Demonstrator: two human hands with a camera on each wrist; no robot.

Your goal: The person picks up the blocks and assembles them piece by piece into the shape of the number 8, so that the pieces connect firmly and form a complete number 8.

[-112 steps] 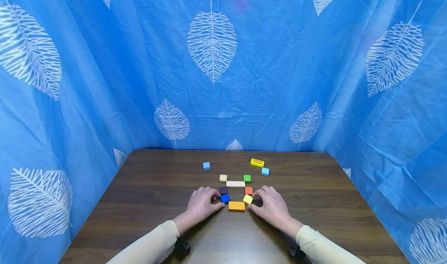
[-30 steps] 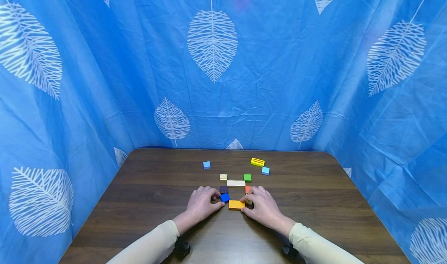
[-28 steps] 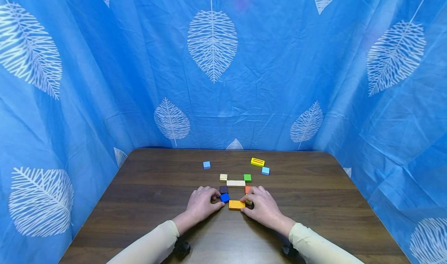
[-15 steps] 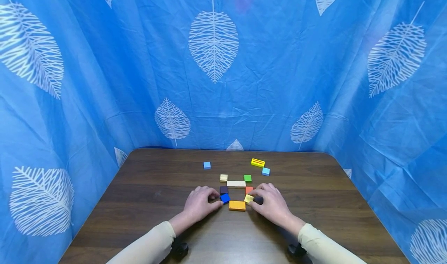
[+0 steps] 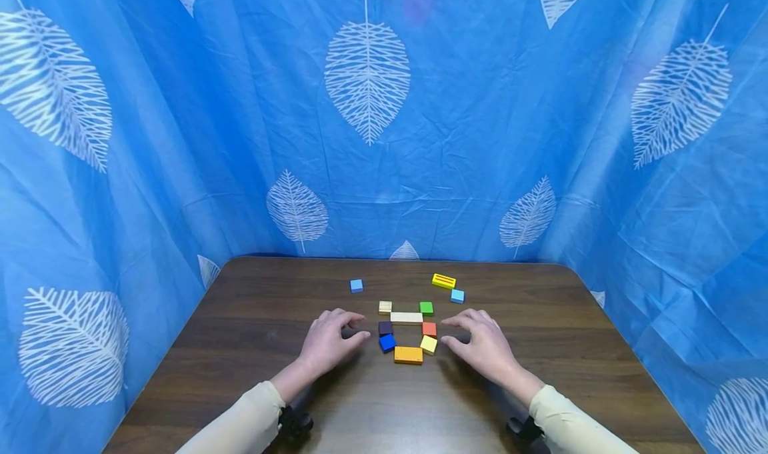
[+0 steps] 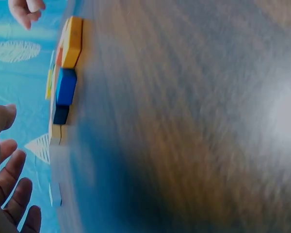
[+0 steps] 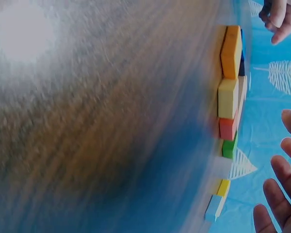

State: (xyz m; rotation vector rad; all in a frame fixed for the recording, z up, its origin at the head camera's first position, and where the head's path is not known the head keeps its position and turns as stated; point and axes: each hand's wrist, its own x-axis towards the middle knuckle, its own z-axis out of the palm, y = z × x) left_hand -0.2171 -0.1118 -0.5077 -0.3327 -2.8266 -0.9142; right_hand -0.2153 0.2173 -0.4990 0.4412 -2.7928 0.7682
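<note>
My left hand (image 5: 329, 339) hovers left of the block arrangement, thumb and fingers parted, holding nothing. It is nearest the dark blue block (image 5: 387, 343) and the dark purple block (image 5: 385, 329). On the other side my right hand (image 5: 480, 342) stays apart from the pale yellow block (image 5: 429, 345) and the red-orange block (image 5: 429, 329), its fingers spread. An orange oblong block (image 5: 409, 355) lies at the front between the tilted blue and yellow ones. A long cream block (image 5: 407, 318) spans the back, with a beige block (image 5: 385, 307) and a green block (image 5: 427, 308) behind its ends.
Farther back on the brown table (image 5: 276, 294) lie a light blue block (image 5: 357, 286), a yellow striped block (image 5: 444, 281) and a second light blue block (image 5: 458, 297). A blue leaf-print curtain (image 5: 444, 141) surrounds the table's far side and both flanks.
My right hand covered the pale yellow block a second ago, then let go and drew back right. The left hand left the blue block and moved left. The blocks form a closer ring.
</note>
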